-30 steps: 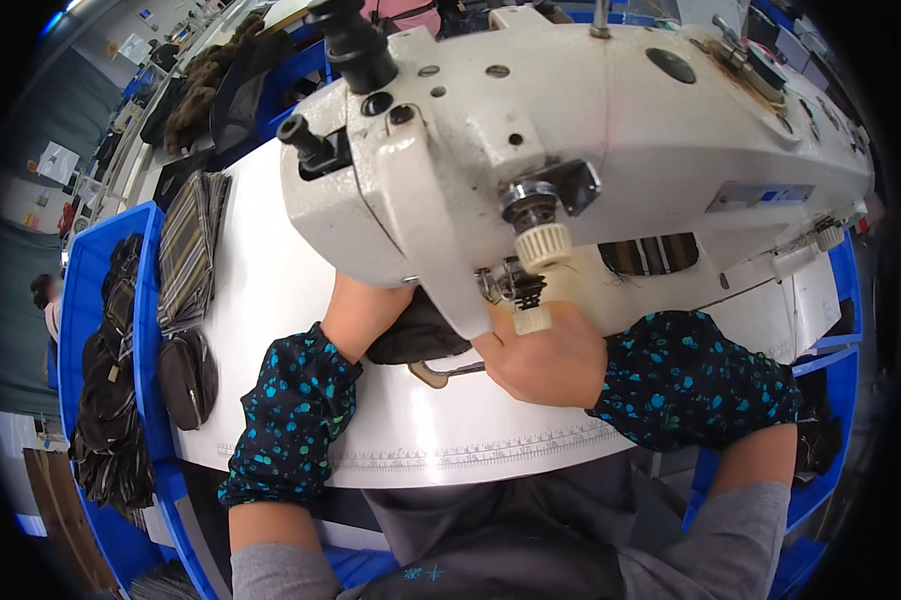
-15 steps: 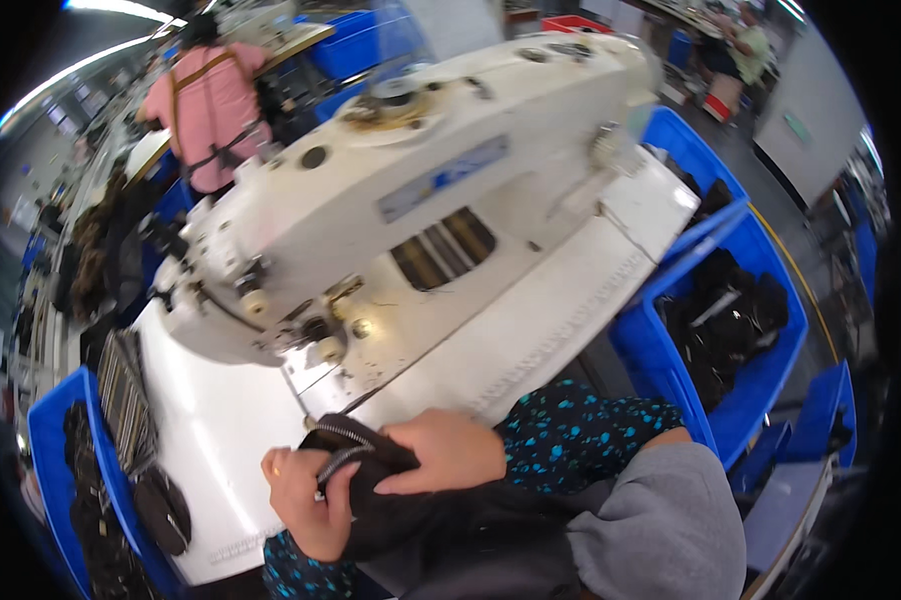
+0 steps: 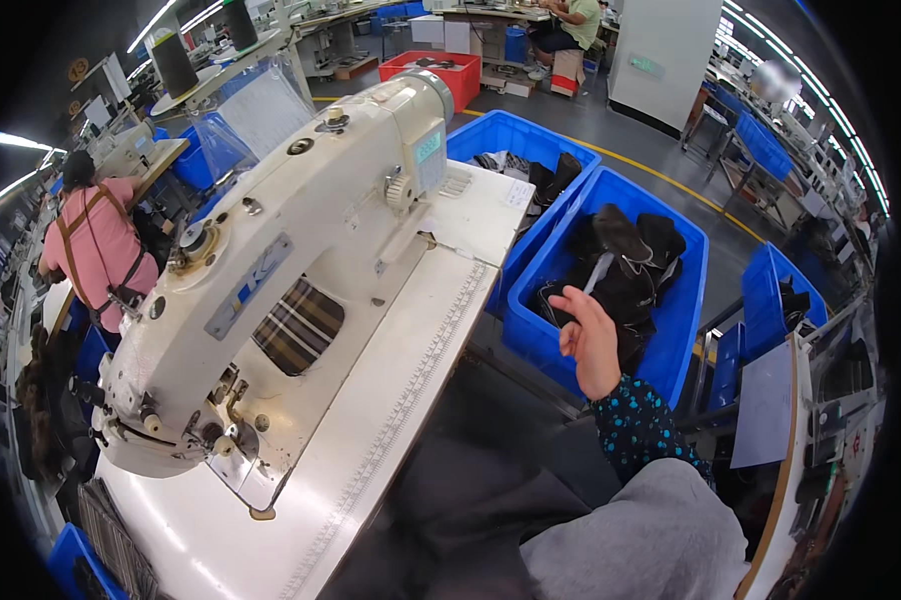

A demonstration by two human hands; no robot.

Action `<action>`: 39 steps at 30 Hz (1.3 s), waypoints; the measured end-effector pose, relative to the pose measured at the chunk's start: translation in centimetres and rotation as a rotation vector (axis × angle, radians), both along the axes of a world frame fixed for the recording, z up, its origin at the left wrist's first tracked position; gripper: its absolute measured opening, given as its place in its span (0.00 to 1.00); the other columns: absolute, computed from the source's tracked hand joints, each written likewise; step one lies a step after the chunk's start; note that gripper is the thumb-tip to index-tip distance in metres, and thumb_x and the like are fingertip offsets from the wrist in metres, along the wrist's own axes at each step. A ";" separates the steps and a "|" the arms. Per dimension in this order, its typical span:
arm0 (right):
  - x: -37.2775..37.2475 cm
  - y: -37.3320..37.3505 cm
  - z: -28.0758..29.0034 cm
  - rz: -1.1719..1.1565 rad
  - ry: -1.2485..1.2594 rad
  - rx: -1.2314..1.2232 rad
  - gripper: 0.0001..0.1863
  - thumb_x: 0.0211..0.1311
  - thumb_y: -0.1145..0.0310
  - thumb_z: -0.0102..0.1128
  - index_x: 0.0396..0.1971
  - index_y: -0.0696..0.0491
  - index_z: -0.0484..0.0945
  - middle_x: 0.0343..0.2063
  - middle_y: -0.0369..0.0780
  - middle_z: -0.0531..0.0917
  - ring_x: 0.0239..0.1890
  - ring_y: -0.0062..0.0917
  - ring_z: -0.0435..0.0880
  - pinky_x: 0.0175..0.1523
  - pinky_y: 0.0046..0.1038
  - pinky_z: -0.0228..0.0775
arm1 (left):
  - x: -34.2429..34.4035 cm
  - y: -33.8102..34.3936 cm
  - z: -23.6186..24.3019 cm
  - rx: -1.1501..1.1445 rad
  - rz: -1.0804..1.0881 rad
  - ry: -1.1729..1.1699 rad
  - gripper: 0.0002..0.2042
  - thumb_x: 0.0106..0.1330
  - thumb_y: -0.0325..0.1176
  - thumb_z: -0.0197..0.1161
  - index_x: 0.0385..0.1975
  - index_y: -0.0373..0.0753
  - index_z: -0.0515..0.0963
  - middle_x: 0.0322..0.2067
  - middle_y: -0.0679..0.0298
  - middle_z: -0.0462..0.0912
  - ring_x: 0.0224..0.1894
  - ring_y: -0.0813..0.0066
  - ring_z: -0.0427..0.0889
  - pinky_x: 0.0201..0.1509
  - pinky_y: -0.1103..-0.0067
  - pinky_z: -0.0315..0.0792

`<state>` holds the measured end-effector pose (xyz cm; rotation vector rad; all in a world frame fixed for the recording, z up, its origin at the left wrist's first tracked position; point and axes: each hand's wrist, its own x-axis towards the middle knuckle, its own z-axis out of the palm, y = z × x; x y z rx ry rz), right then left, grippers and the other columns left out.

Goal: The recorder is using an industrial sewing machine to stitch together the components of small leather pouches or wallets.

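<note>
My right hand reaches out over the near edge of a blue bin at my right. Its fingers are stretched out and nothing shows in them. Just beyond the fingertips lie black zippered pouches in a loose heap inside the bin. My left hand is out of view. To the left stands a white sewing machine, its needle end toward me, and neither hand is on it. A striped brown fabric piece shows under its arm.
Another blue bin with dark pieces adjoins the first one. Striped fabric is stacked by the machine table's left edge, near a further blue bin. A co-worker in pink sits at the far left. A red bin stands behind.
My right hand has left the dark zippered pouch and moved right, over the blue bin. The left hand and the pouch it held have gone from view. The view has swung right.
</note>
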<state>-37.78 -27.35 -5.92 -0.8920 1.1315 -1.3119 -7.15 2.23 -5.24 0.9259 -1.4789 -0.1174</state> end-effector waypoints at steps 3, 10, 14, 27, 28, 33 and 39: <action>4.2 1.0 0.1 0.278 0.181 -0.235 0.14 0.75 0.64 0.54 0.49 0.58 0.80 0.43 0.38 0.86 0.22 0.15 0.74 0.27 0.17 0.64 | -0.1 1.0 0.8 0.020 -0.126 0.036 0.12 0.65 0.38 0.68 0.41 0.36 0.80 0.39 0.53 0.82 0.40 0.55 0.80 0.49 0.58 0.73; 18.9 1.5 2.5 0.577 0.551 -1.309 0.07 0.59 0.77 0.66 0.38 0.58 0.84 0.36 0.44 0.85 0.35 0.37 0.83 0.41 0.32 0.77 | -1.9 5.6 3.2 0.088 -0.330 0.143 0.12 0.67 0.40 0.66 0.39 0.36 0.80 0.42 0.53 0.81 0.42 0.54 0.80 0.48 0.56 0.73; 26.0 -1.2 1.2 0.636 0.823 -1.363 0.10 0.58 0.68 0.66 0.37 0.57 0.80 0.38 0.42 0.80 0.44 0.39 0.79 0.49 0.37 0.74 | -3.1 6.9 3.7 0.104 -0.497 0.234 0.12 0.69 0.41 0.64 0.37 0.36 0.81 0.44 0.53 0.80 0.42 0.53 0.80 0.47 0.55 0.74; 26.5 -4.4 0.6 0.817 0.701 -0.886 0.09 0.66 0.69 0.61 0.34 0.61 0.81 0.29 0.45 0.82 0.31 0.37 0.80 0.38 0.33 0.70 | -3.5 8.6 4.1 0.065 -1.003 0.275 0.13 0.70 0.39 0.63 0.31 0.35 0.82 0.36 0.52 0.80 0.37 0.50 0.79 0.41 0.59 0.74; 26.2 -4.4 0.7 0.734 0.598 -0.872 0.08 0.67 0.71 0.60 0.35 0.61 0.81 0.29 0.45 0.83 0.31 0.34 0.81 0.38 0.31 0.70 | -3.6 8.3 4.3 0.056 -1.009 0.280 0.13 0.70 0.39 0.63 0.31 0.35 0.82 0.36 0.52 0.80 0.37 0.50 0.79 0.41 0.59 0.74; 24.9 -0.3 4.3 0.601 0.466 -0.903 0.04 0.66 0.76 0.60 0.34 0.61 0.80 0.30 0.47 0.82 0.32 0.38 0.81 0.39 0.31 0.72 | -3.5 8.5 5.4 0.086 -0.952 0.293 0.13 0.72 0.42 0.61 0.34 0.38 0.83 0.40 0.53 0.82 0.40 0.52 0.80 0.41 0.56 0.74; 21.0 8.6 3.4 1.277 0.751 -1.188 0.15 0.61 0.71 0.65 0.48 0.55 0.81 0.56 0.46 0.81 0.59 0.43 0.78 0.63 0.43 0.67 | -2.6 9.1 5.7 0.082 -0.992 0.254 0.16 0.76 0.41 0.54 0.41 0.32 0.80 0.45 0.47 0.79 0.46 0.39 0.76 0.52 0.52 0.70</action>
